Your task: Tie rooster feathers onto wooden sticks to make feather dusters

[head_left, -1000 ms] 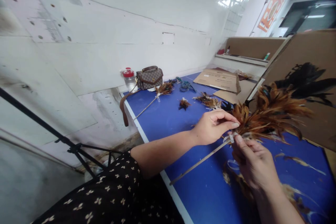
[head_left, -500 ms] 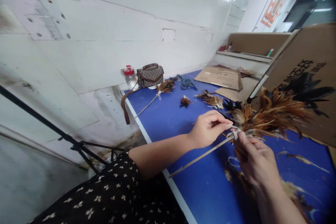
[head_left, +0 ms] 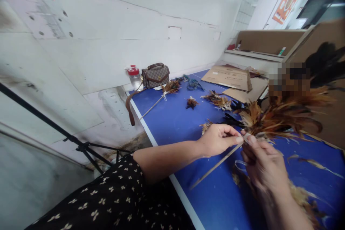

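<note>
Now, from afar, I see the stick [head_left: 215, 166] has swung inward over the worktop [head_left: 215, 201], the left hand [head_left: 217, 140] pressing fingertips together beside the tie [head_left: 245, 137] the right hand [head_left: 265, 161] pinches below the feathers [head_left: 272, 120], so the tying seems unfinished.

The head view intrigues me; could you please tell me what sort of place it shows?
Probably a small craft workshop: a blue table bears a brown feather tuft, and the bare left hand and right hand meet at a thin wooden-looking stick topped with brown feathers.
</note>
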Demonstrator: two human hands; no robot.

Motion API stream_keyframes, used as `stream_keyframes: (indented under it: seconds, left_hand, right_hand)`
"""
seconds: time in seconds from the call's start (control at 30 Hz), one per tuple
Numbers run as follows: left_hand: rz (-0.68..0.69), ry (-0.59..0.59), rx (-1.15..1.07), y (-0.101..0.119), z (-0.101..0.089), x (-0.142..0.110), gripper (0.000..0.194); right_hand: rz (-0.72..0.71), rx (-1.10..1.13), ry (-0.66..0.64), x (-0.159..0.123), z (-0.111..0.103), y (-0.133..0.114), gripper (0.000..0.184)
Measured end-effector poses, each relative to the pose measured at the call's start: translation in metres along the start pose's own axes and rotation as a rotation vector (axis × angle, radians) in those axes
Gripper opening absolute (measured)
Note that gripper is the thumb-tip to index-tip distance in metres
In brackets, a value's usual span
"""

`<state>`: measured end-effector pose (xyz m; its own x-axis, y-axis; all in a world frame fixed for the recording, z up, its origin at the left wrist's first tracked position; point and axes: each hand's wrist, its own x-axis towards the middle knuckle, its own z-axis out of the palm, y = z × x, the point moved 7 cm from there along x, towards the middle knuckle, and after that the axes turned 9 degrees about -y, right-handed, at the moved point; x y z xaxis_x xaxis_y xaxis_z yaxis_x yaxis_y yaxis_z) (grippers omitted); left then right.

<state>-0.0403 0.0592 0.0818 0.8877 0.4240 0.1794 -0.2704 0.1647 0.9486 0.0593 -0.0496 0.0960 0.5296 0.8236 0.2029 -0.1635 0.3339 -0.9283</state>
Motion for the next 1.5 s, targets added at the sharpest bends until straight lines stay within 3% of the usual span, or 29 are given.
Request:
stream_keyframes:
  seconds: [0.1,0.2,0.33,0.47,0.63,0.73,0.83,1.0,1.13,1.3,1.5]
  left_hand:
    - [0.046,0.050,0.194,0.005,-0.003,-0.002,0.033]
    - [0.238,0.097,0.472,0.021,0.002,-0.012,0.023]
    - [0.436,0.117,0.837,0.031,0.019,-0.028,0.044]
    - [0.478,0.110,1.011,0.025,0.026,-0.028,0.045]
    - [0.531,0.145,0.957,0.024,0.019,-0.026,0.062]
    - [0.456,0.134,0.856,0.020,0.012,-0.023,0.074]
    - [0.407,0.171,0.726,0.023,0.003,-0.024,0.065]
    - [0.640,0.328,0.827,0.059,0.006,-0.037,0.036]
    - [0.635,0.295,0.828,0.067,0.008,-0.028,0.026]
    - [0.529,0.272,0.754,0.055,-0.004,-0.014,0.023]
    - [0.323,0.247,0.533,0.015,-0.014,-0.014,0.020]
  right_hand:
    - [0.024,0.007,0.091,0.000,-0.003,0.003,0.059]
    - [0.029,-0.014,0.124,0.001,-0.004,0.006,0.065]
    - [0.036,-0.014,0.175,0.000,-0.008,0.011,0.059]
    - [0.037,-0.036,0.186,-0.001,-0.008,0.014,0.058]
    - [0.010,-0.084,0.179,-0.001,-0.007,0.010,0.066]
    - [0.012,-0.104,0.173,0.000,-0.008,0.010,0.065]
    - [0.019,-0.115,0.182,0.000,-0.012,0.014,0.069]
    - [0.037,-0.136,0.149,0.001,-0.013,0.020,0.062]
    - [0.031,-0.145,0.126,-0.001,-0.008,0.018,0.068]
    - [0.010,-0.172,0.115,-0.002,-0.003,0.012,0.068]
    - [0.031,-0.137,0.126,-0.002,-0.004,0.016,0.066]
